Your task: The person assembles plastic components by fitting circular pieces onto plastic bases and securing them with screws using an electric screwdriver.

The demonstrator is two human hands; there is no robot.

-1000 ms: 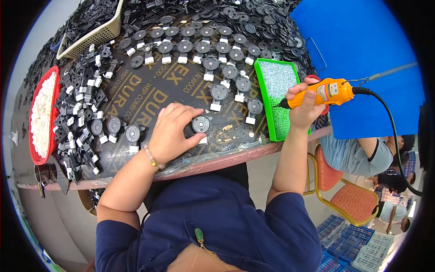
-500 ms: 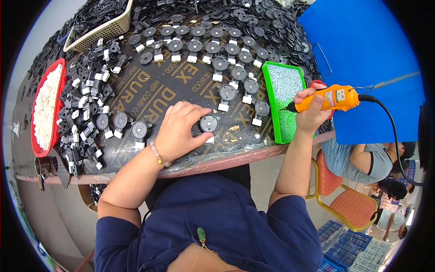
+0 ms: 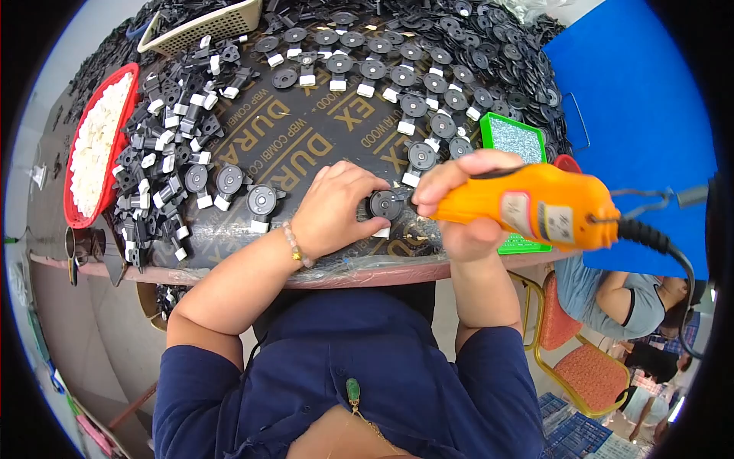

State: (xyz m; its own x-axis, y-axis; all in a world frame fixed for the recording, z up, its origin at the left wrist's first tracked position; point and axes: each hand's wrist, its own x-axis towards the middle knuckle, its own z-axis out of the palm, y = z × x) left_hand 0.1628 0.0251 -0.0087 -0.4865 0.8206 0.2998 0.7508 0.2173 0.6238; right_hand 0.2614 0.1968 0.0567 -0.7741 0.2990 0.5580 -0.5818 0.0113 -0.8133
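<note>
Round black plastic disc (image 3: 384,205): your left hand (image 3: 334,208) pins it, half hidden.
Orange electric screwdriver (image 3: 535,205): right hand (image 3: 459,200) clenched round it, tip hidden.
Room: table edge (image 3: 229,272) just below disc.

Bright, even light across the whole scene; source not visible. Shadows soft and short, faint under the left hand (image 3: 336,210). Dull sheen along the dark printed tabletop (image 3: 306,145), no hard glare. White pieces in the red tray (image 3: 73,153) are nearly washed out. Strong fisheye bend: table edge curves, black corners ring the frame. Centre sharp; orange power tool (image 3: 535,205), close to lens, slightly soft. Far right edge smeared.
</note>
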